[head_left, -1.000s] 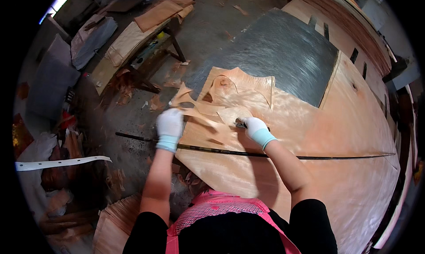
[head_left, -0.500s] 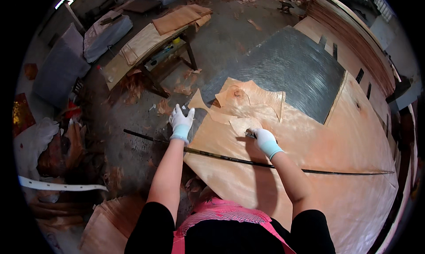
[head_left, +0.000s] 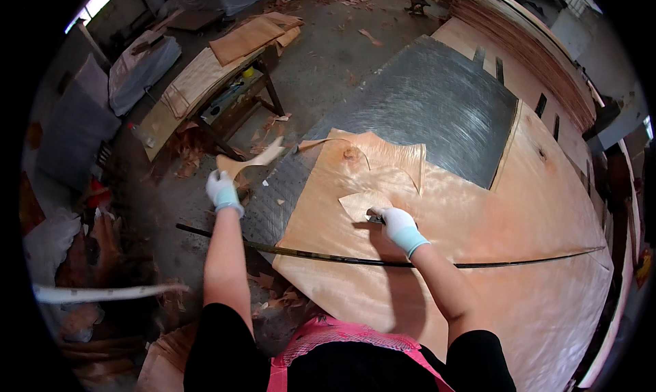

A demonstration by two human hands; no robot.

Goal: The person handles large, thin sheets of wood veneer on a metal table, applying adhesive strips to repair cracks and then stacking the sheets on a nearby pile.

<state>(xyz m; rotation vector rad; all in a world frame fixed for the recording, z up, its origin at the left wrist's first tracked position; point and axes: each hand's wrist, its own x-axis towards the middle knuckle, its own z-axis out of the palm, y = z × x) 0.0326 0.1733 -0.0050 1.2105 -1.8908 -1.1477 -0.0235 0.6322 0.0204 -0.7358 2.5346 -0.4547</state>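
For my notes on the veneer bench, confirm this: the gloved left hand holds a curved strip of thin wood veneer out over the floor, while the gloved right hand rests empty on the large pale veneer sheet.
Not quite. The head view shows the right hand is not empty: it grips a small dark tool against a loose veneer patch on the large pale veneer sheet. The left hand does hold the curved veneer strip out over the floor.

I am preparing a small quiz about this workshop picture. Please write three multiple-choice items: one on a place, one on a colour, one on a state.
1. Where does the right hand rest?
A. on the veneer sheet
B. on the floor
C. on the wooden bench

2. What colour are the gloves?
A. black
B. white with blue cuffs
C. red

3. What is the left hand doing?
A. hanging empty
B. holding a veneer strip off the table
C. pressing the steel plate

Answers: 1 A, its glove lies on the sheet; 2 B, both show so; 3 B, the strip is raised.
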